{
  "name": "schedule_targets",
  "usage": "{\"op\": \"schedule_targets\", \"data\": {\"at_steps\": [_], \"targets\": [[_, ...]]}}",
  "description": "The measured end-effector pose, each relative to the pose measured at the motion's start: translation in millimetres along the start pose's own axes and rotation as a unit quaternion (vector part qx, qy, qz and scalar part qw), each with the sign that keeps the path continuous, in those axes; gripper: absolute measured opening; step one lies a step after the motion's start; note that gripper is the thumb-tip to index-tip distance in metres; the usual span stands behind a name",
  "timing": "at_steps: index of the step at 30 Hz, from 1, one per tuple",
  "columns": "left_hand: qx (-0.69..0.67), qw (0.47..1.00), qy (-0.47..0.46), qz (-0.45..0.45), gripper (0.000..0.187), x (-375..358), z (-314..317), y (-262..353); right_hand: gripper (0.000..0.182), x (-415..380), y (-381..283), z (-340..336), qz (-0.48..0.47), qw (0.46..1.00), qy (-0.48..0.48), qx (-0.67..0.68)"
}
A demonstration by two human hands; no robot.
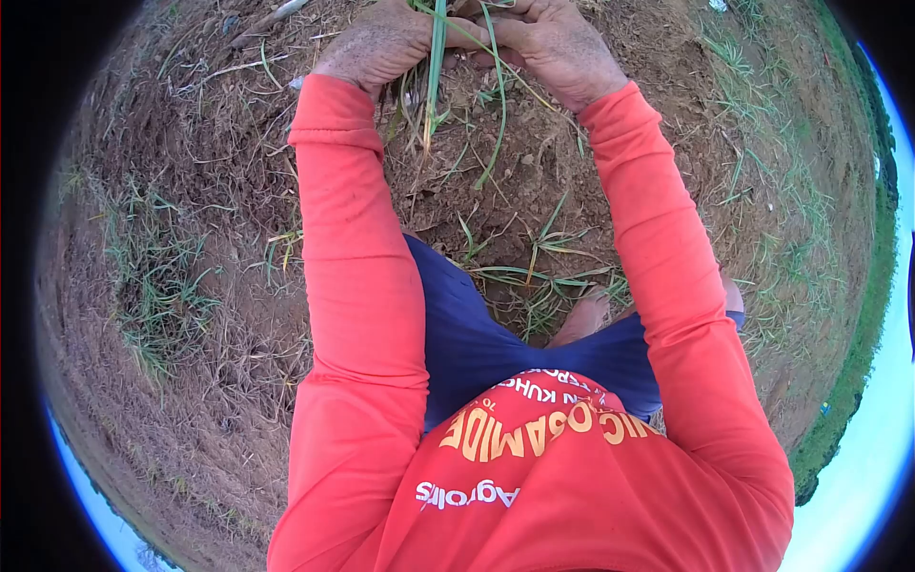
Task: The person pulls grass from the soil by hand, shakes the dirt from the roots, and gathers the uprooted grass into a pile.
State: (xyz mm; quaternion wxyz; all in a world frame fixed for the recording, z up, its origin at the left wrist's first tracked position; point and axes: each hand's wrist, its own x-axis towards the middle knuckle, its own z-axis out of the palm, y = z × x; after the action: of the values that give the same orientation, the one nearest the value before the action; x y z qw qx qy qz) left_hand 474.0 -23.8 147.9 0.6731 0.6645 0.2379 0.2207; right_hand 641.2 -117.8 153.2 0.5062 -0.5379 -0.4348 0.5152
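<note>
At the top edge of the head view, my left hand (386, 43) and my right hand (562, 52) meet over the soil, fingers bent inward and closed. Long, narrow green leaves (437, 67) of an onion-like plant hang down between them, some with dry, brownish tips. A thinner leaf (499, 105) curves down beside my right hand. Both hands seem to grip this plant. Its base and most of my fingertips are cut off by the frame or hidden behind the leaves.
Brown soil (248, 315) with dry straw surrounds me. A green plant clump (157, 276) lies on the left, and small green plants (543, 243) stand between my legs. One bare foot (583, 315) shows below. Sparse weeds (762, 257) grow on the right.
</note>
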Motion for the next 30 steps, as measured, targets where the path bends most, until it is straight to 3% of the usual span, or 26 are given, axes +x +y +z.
{"op": "schedule_targets", "data": {"at_steps": [2,3,4,5,7,9,10,17,19,23,26,30], "targets": [[0.055,0.996,0.039,-0.067,0.043,-6.6,-19.8,-7.1,0.024,2.7,27.5,-2.2,-0.042,0.998,0.034,0.024],[0.125,0.988,0.086,0.000,0.042,-7.2,-30.0,-16.8,0.030,7.3,47.8,-4.5,-0.064,0.996,0.048,0.036],[0.195,0.970,0.131,0.065,0.041,-7.2,-39.0,-29.4,0.036,11.5,69.6,-14.4,-0.022,0.997,0.071,-0.024],[0.265,0.940,0.172,0.128,0.040,-8.9,-44.5,-34.9,0.036,9.2,85.8,-12.2,-0.010,0.984,0.063,-0.168],[0.080,0.945,0.299,0.107,0.030,-10.1,-28.9,-21.6,0.035,6.7,111.8,-9.4,0.009,0.894,0.048,-0.444],[0.160,0.938,0.303,-0.060,0.026,-19.1,-50.6,-13.1,0.030,-1.5,142.1,2.1,-0.074,0.884,0.042,-0.459],[0.102,0.931,0.349,0.009,0.020,-17.1,-48.6,-19.8,0.028,-3.0,148.1,8.4,-0.115,0.877,0.036,-0.465],[0.143,0.920,0.359,-0.057,0.023,-18.0,-59.4,-27.0,0.017,0.0,157.7,16.8,-0.157,0.831,0.034,-0.533],[0.174,0.915,0.362,-0.029,0.026,-14.5,-59.0,-32.0,0.014,2.5,161.8,16.4,-0.170,0.821,0.034,-0.544],[0.168,0.921,0.349,0.048,0.032,-15.1,-61.2,-37.1,0.013,1.0,163.6,10.8,-0.183,0.866,0.092,-0.457],[0.212,0.913,0.348,0.028,0.032,-14.8,-66.1,-42.6,0.015,-6.6,154.1,-0.8,-0.171,0.893,0.137,-0.394],[0.183,0.928,0.324,0.014,0.032,-11.2,-63.9,-39.4,0.018,-15.5,117.2,-12.3,-0.040,0.950,0.125,-0.282]]}}
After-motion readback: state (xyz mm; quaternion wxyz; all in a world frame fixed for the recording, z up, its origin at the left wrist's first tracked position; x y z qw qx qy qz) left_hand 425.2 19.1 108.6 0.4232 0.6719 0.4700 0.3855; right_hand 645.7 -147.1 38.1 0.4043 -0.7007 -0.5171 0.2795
